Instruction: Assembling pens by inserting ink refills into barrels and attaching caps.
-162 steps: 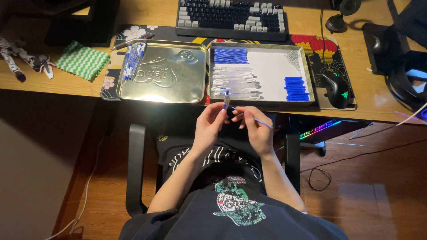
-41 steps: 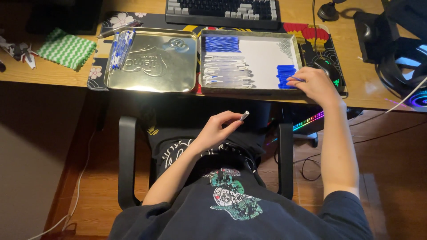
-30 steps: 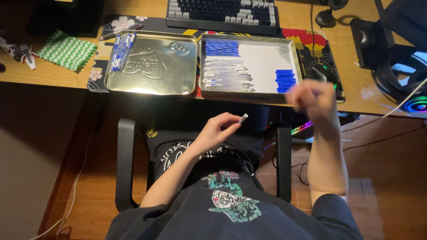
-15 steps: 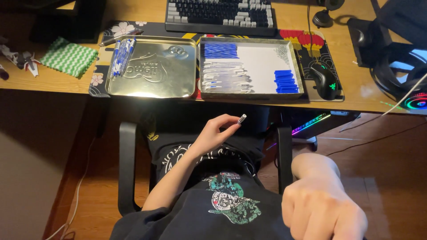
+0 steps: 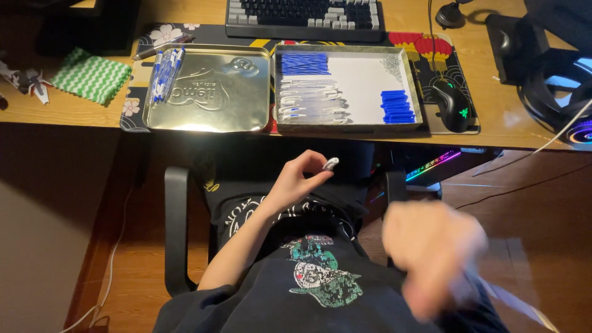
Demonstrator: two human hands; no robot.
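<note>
Your left hand (image 5: 295, 185) sits at frame centre, below the counter (image 5: 74, 111) edge, pinching a small pen part (image 5: 330, 164) between thumb and fingertips; its long axis tilts up toward the upper right. Your right hand (image 5: 431, 259), lower right, is blurred; whether its grip is clenched or loose cannot be told.

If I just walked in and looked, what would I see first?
Probably the big blurry right hand close to the camera at the lower right; what it holds is too smeared to tell. Next, the left hand in the middle, above the lap, pinching a small pale pen part. Behind them on the desk sit a shiny metal lid and an open tray with rows of blue and clear pen parts.
</note>
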